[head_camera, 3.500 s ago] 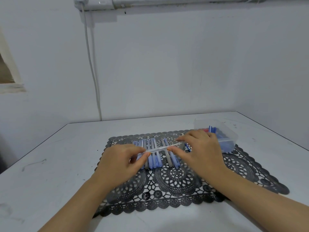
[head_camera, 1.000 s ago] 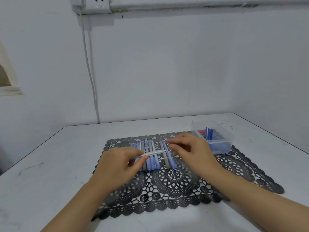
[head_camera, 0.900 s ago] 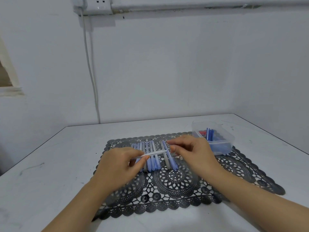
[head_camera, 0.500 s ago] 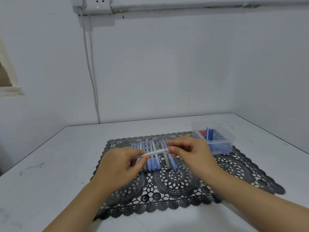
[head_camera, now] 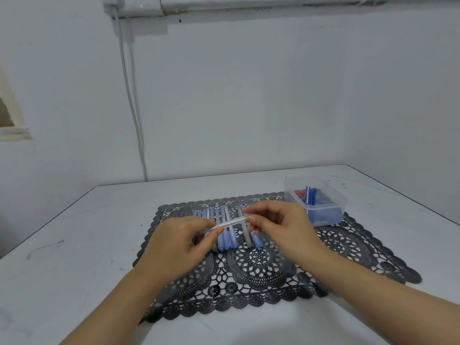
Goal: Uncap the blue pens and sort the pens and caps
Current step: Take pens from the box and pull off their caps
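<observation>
Black lace mat (head_camera: 348, 250) lies on the white tabletop (head_camera: 74, 245). My left grip (head_camera: 174, 245) pinches one end of a pale pen (head_camera: 230, 223), with the thumb over curled fingers. My right grip (head_camera: 278, 225) pinches the other end between thumb and forefinger. I hold the pen above and across a row of pens (head_camera: 225, 235), blue and grey, lying side by side on the mat. Clear plastic box (head_camera: 336, 202) sits on the mat's far right corner, with blue pieces and something red inside. Cap on or off: cannot tell.

A black lace mat (head_camera: 348, 247) lies on the white table (head_camera: 74, 232).
</observation>
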Tool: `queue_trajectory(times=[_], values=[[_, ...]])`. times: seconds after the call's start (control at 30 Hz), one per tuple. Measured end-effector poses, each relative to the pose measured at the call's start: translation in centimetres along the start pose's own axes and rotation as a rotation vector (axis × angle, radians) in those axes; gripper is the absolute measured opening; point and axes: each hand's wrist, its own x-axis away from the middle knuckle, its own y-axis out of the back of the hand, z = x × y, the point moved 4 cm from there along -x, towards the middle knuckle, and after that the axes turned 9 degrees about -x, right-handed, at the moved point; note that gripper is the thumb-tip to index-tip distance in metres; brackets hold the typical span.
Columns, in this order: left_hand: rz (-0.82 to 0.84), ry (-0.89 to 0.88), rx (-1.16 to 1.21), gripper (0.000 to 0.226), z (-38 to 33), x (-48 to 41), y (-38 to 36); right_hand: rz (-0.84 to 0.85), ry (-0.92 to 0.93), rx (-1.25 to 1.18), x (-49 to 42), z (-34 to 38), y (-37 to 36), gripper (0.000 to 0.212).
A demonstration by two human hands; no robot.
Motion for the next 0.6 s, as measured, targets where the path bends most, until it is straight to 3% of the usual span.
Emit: queue_trajectory(times=[0.33,0.47,0.6], values=[[-0.039,-0.022,-0.012,0.04,-0.29,-0.13,0.27,0.032,-0.05,-0.092,0.0,-0.29,-0.13,0.015],[-0.049,-0.021,-0.003,0.041,-0.16,-0.15,0.26,0.072,-0.018,0.032,0.14,-0.45,-0.02,0.008],[-0.064,-0.058,0.005,0.042,-0.57,-0.02,0.31,0.054,0.033,0.149,0.22,-0.15,-0.05,0.035]])
